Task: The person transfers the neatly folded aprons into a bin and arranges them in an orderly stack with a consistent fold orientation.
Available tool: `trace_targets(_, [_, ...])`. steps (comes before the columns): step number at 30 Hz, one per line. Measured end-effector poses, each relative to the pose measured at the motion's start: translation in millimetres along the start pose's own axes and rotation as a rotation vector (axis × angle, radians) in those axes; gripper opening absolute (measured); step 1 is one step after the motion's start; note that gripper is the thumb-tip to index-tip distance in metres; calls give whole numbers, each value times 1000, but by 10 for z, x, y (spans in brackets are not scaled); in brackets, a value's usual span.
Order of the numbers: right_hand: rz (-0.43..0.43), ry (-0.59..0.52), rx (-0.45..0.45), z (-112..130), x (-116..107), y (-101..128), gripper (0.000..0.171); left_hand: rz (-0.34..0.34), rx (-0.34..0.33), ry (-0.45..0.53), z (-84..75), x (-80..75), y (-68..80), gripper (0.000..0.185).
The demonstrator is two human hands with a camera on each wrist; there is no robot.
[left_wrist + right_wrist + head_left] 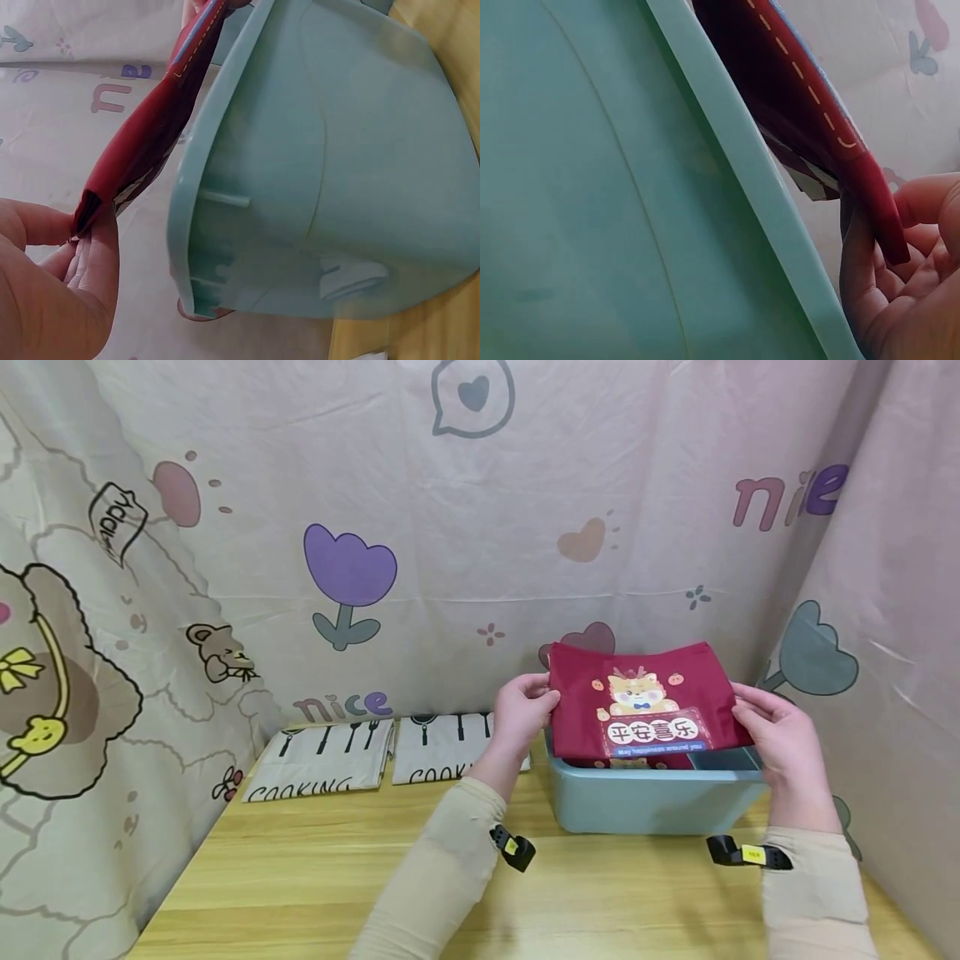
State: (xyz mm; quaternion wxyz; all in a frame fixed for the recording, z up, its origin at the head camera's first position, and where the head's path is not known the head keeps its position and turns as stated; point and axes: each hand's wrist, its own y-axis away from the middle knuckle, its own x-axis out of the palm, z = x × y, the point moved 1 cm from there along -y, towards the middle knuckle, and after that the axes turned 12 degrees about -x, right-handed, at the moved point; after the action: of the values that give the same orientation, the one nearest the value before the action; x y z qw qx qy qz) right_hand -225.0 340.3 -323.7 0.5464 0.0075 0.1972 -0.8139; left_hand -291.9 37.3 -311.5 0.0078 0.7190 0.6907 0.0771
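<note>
A folded dark red cloth [577,706], printed with a cartoon animal and lettering, is held up over a blue-green plastic bin [637,802]. My left hand [521,710] pinches its left edge between thumb and fingers; the left wrist view shows that hand [67,277] beside the bin's rim. On the other side, my right hand [783,735] pinches the right edge, and in the right wrist view its thumb and fingers close on the red corner [885,217]. Below the held cloth, another red printed piece [630,763] shows inside the bin. The rest of the bin's contents is hidden.
Two folded white cloths with black cutlery prints lie left of the bin: one farther left [322,764], the other [442,752] nearer the bin. All stand on a wooden table [300,877]. A printed curtain [465,527] hangs behind and at both sides.
</note>
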Motion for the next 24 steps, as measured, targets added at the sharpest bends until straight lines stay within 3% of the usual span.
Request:
trace_targets(10, [49, 112, 16, -31, -100, -78, 64, -50, -50, -125, 17, 141, -55, 25])
trace_targets(24, [92, 173, 24, -101, -111, -150, 63, -62, -83, -254, 69, 197, -105, 25])
